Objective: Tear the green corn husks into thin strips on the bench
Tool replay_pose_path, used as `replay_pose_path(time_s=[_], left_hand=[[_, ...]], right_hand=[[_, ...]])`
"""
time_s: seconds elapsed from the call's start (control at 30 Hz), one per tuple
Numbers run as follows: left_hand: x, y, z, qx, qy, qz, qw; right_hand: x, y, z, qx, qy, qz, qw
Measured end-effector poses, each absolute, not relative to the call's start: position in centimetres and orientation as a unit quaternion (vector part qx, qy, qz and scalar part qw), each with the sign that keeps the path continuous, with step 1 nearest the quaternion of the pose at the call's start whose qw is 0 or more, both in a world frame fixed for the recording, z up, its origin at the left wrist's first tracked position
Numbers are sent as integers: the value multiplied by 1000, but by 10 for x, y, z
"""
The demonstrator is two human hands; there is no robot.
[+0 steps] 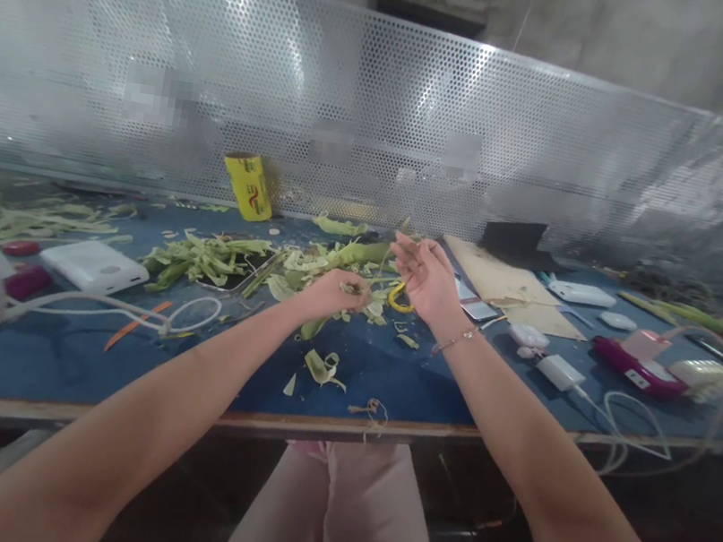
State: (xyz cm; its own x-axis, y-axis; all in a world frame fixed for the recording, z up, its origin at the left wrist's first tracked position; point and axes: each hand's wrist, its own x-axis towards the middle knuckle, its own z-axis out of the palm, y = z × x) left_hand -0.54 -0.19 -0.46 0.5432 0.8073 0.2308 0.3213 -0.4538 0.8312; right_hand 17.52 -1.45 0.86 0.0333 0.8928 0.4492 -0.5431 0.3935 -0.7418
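Observation:
My left hand (334, 294) is over the middle of the blue table, its fingers curled inward in a pinch. What lies between them is too small to make out; pale green scraps and a piece of green stem (310, 329) show around and below it. My right hand (426, 279), with a bracelet at the wrist, is raised beside it, palm showing and fingers loosely apart with nothing in them. Behind both hands lies a thick pale green stalk (364, 255) among peelings. A yellow ring-shaped handle (400, 297) lies between the hands.
Stripped green stems (200, 258) are piled at left on a dark tablet-like panel. Peel curls (323, 369) lie near the front edge. A yellow roll (250, 186) leans by the perforated metal screen (336, 77). White chargers (560, 371), cables, cardboard (496, 278) and a phone (475, 302) are at right.

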Motion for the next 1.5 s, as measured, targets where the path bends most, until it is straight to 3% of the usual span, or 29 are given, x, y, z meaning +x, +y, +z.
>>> replay_pose_path(time_s=[0.53, 0.8, 0.97, 1.23, 1.5], left_hand=[[-10, 0, -3, 810, 392, 300, 317], [-7, 4, -4, 820, 369, 362, 246], [-8, 8, -4, 802, 391, 400, 208], [-8, 9, -7, 724, 431, 415, 343], [-6, 11, -8, 673, 410, 469, 399]], right_hand=[[182, -1, 4, -244, -381, 429, 782], [169, -6, -1, -329, -534, 419, 656], [168, -15, 1, -307, -580, 429, 621], [171, -16, 0, -251, -625, 435, 598], [175, -21, 0, -229, -666, 477, 526]])
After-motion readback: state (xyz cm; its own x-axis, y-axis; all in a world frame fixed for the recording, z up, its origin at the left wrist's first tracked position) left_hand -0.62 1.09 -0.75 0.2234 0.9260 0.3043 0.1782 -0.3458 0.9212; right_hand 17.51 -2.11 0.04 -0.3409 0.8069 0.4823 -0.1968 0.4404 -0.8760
